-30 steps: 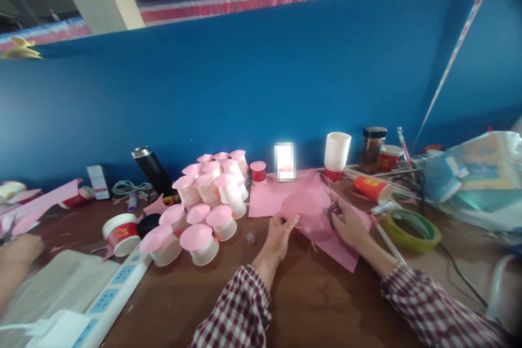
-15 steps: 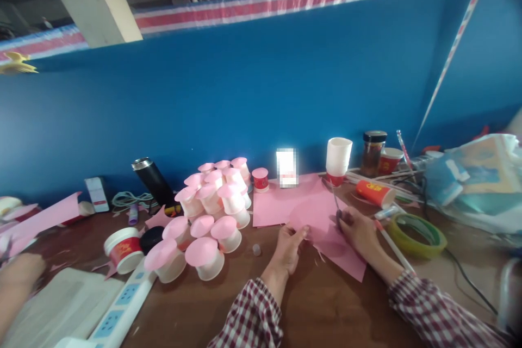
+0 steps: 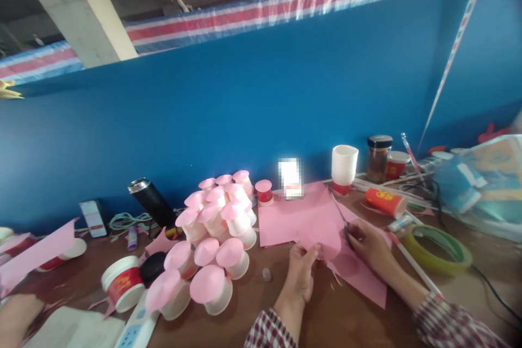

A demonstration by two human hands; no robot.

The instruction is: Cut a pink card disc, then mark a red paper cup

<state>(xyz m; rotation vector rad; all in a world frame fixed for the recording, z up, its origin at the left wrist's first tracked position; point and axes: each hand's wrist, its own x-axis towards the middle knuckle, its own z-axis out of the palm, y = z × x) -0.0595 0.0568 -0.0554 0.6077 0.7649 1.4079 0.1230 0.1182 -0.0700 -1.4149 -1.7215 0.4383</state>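
Landmark: pink paper sheet (image 3: 299, 216), lying flat on the brown table (image 3: 338, 321).

1. Power strip (image 3: 136, 325), white, lying at the near edge, well left of the sheet.
2. Left hand (image 3: 300, 276), just nearer than the sheet, pinching the lower edge of a rounded pink paper piece (image 3: 322, 240) between thumb and fingers.
3. Right hand (image 3: 371, 247), at the sheet's right corner, clenching around scissors (image 3: 341, 217); blades pointing away and up, lying over the paper piece.
4. Paper cups capped with pink discs (image 3: 212, 234), standing clustered just left of the sheet.
5. White tub with red label (image 3: 121, 283), sitting left of the cups.
6. Roll of green tape (image 3: 438, 242), lying right of the sheet, apart from it.
7. Red cup on its side (image 3: 383, 201), lying beyond the tape.
8. Stack of white cups (image 3: 343, 169), standing at the sheet's far right corner.
9. Dark jar (image 3: 378, 159), standing just right of the stack.
10. Black flask (image 3: 151, 204), leaning far left of the sheet, near the blue wall (image 3: 244, 114).
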